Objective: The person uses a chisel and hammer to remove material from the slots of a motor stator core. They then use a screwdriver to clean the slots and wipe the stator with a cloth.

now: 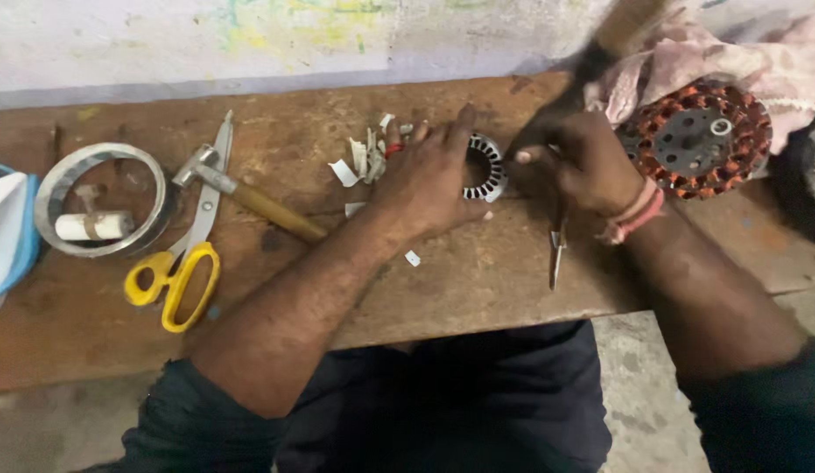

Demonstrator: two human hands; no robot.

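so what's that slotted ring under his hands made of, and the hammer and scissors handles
Slotted ring: looks like bare steel, grey and glinting along the toothed edge. Hammer handle: seemingly wood, brown and matte, with a grey metal head. Scissors handles: likely plastic, smooth bright yellow; blades pale metal.

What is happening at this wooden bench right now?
A person sits at a wooden bench. The left hand presses on a small slotted metal ring, while the right hand grips a blurred tool just beside it. White paper scraps lie behind the left hand. Further left are a hammer, yellow-handled scissors and a round metal ring. A wound copper coil assembly rests on a cloth at the right.
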